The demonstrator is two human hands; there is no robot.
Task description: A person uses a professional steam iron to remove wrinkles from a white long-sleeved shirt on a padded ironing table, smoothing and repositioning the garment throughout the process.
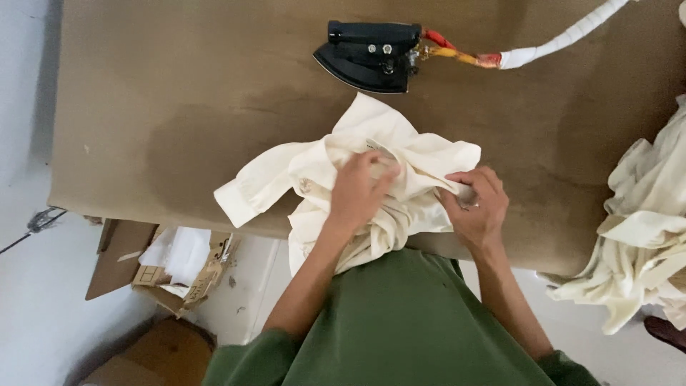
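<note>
A crumpled cream shirt (314, 168) lies bunched at the near edge of a brown padded ironing table (179, 107), part of it hanging over the edge. My left hand (357, 193) grips a fold near the collar in the middle of the bundle. My right hand (475, 204) pinches the cloth at the shirt's right side. A black iron (368, 53) rests on the table beyond the shirt, apart from both hands, with a white-wrapped hose (564, 39) running off to the upper right.
A heap of cream garments (643, 236) hangs over the table's right edge. Below the table on the left stands an open cardboard box (179, 271) with white cloth inside. A darker damp patch marks the table left of the shirt.
</note>
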